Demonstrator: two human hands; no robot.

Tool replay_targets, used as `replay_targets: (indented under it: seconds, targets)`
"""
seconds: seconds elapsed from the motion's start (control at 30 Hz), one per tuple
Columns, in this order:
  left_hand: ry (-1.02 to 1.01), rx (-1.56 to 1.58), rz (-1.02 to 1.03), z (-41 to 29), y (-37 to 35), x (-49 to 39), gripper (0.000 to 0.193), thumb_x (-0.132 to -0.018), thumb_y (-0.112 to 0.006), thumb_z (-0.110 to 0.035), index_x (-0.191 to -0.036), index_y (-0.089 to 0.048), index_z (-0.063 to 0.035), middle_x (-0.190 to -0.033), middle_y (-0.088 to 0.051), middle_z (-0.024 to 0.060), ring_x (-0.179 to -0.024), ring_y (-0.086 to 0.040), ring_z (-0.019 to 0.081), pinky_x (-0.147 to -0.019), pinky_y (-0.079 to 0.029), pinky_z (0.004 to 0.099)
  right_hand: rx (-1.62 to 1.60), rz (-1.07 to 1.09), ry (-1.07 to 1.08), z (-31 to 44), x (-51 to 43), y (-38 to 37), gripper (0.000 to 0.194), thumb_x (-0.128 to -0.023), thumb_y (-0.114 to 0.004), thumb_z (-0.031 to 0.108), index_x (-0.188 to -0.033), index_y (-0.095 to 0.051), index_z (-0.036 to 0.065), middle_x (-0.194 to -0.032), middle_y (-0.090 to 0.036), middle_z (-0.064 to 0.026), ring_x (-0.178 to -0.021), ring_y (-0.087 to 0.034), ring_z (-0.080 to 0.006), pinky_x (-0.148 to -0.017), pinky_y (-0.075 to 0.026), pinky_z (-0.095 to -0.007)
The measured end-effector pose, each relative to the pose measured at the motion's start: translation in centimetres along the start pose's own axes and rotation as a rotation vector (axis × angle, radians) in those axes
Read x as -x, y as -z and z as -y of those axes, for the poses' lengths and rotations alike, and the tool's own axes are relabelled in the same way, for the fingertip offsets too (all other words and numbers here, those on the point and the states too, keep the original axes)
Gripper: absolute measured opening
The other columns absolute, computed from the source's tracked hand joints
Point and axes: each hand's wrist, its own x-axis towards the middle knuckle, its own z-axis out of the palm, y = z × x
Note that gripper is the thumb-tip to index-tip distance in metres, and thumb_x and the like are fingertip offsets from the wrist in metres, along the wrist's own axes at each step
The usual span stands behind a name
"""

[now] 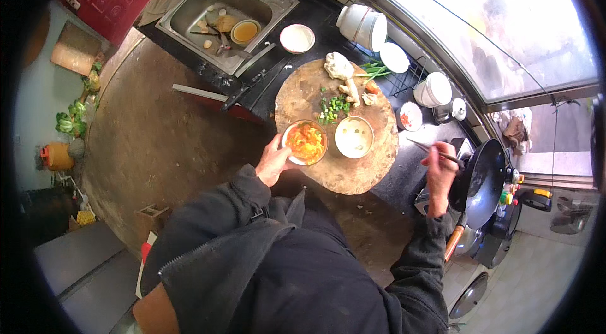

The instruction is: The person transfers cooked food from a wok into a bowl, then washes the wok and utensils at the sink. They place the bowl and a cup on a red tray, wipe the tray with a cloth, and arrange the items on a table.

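Observation:
My left hand (274, 161) grips the near-left rim of a bowl of red and yellow food (306, 142), which looks like tomato and egg. This bowl is at the left edge of a round wooden chopping board (360, 180). A second bowl (354, 137) with pale contents and a few dark bits stands on the board to its right. Chopped green onion (334, 109), a ginger root (350, 92) and a whitish lump (338, 65) lie farther back on it. My right hand (441, 175) holds what look like chopsticks (419, 144), just left of a black wok (487, 182).
A steel sink (184, 12) at the back left holds a bowl of brownish liquid (245, 31) and eggshells. A white bowl (297, 39) stands beside it. Stacked bowls (362, 26) and a small bowl with red bits (409, 116) line the window side. The wok's wooden handle (454, 243) points toward me.

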Motion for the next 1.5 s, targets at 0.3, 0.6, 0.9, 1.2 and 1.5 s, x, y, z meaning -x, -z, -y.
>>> replay_targets:
  seconds: [0.3, 0.6, 0.9, 1.2, 1.5]
  targets:
    - [-0.132, -0.339, 0.199, -3.5, -0.7, 3.0, 0.053, -0.083, -0.056, -0.004, -0.135, -0.051, -0.002, -0.108, -0.066, 0.0096, -0.086, -0.069, 0.0181, -0.067, -0.06, 0.0307, -0.911, 0.657, -0.179, 12.4, -3.6, -4.2, 0.021, -0.096, -0.057, 0.015, -0.101, -0.062, -0.004, -0.086, -0.064, -0.0105, -0.073, -0.067, -0.0203, -0.067, -0.055, -0.0307]
    - [-0.092, -0.339, 0.244, -4.6, -0.4, 6.4, 0.055, -0.077, -0.052, -0.004, -0.132, -0.057, -0.0003, -0.109, -0.067, 0.0067, -0.09, -0.062, 0.0101, -0.081, -0.05, 0.0253, -0.725, 0.914, 0.0, 15.8, -7.4, -8.5, 0.024, -0.095, -0.063, 0.019, -0.095, -0.066, -0.005, -0.079, -0.066, -0.0082, -0.069, -0.067, -0.0169, -0.067, -0.052, -0.0285]
    - [-0.203, -0.127, 0.111, -4.1, 1.8, 6.6, 0.052, -0.082, -0.053, -0.005, -0.134, -0.05, 0.0012, -0.108, -0.065, 0.0095, -0.088, -0.069, 0.017, -0.069, -0.061, 0.0324, -0.583, 0.76, 0.223, 13.0, -4.5, -7.7, 0.012, -0.094, -0.061, 0.009, -0.096, -0.067, -0.001, -0.08, -0.068, -0.009, -0.075, -0.067, -0.0178, -0.072, -0.052, -0.031]
    - [-0.202, 0.195, 0.022, -4.4, -0.3, 5.6, 0.055, -0.08, -0.049, -0.001, -0.135, -0.042, -0.0039, -0.122, -0.056, 0.0136, -0.101, -0.066, 0.027, -0.075, -0.061, 0.0393, 0.025, 0.56, 0.755, 17.2, 2.5, -6.8, 0.031, -0.075, -0.067, -0.002, -0.105, -0.064, 0.005, -0.092, -0.064, -0.0109, -0.078, -0.064, -0.0288, -0.069, -0.052, -0.0373]
    - [-0.168, 0.332, 0.05, -4.8, -0.3, 5.3, 0.05, -0.079, -0.05, -0.001, -0.128, -0.043, -0.0044, -0.122, -0.055, 0.0141, -0.101, -0.065, 0.0294, -0.075, -0.061, 0.0412, 0.008, 0.618, 0.992, 18.8, 3.8, -8.1, 0.038, -0.071, -0.07, 0.004, -0.108, -0.063, 0.001, -0.092, -0.063, -0.0106, -0.082, -0.065, -0.0264, -0.071, -0.054, -0.0363]
